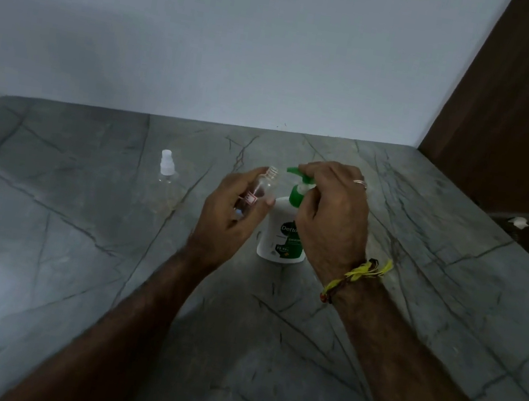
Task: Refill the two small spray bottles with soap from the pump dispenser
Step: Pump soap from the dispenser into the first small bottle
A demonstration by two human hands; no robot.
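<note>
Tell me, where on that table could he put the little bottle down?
Bare stone lies between the capped spray bottle and the left hand, and all along the near table edge. It is crowded around the pump dispenser, under the right hand.

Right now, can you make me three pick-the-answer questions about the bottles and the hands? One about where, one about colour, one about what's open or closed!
1. Where is the second spray bottle?
A. on the table, left of the hands
B. inside the soap dispenser
C. on the floor

2. What colour is the pump on the soap dispenser?
A. red
B. green
C. blue

3. The clear bottle in the left hand is:
A. capped
B. uncapped
C. lying flat on the table

Answers:
1 A, it stands alone on the grey table.
2 B, the pump under the right hand is green.
3 B, its threaded neck is bare.
</note>
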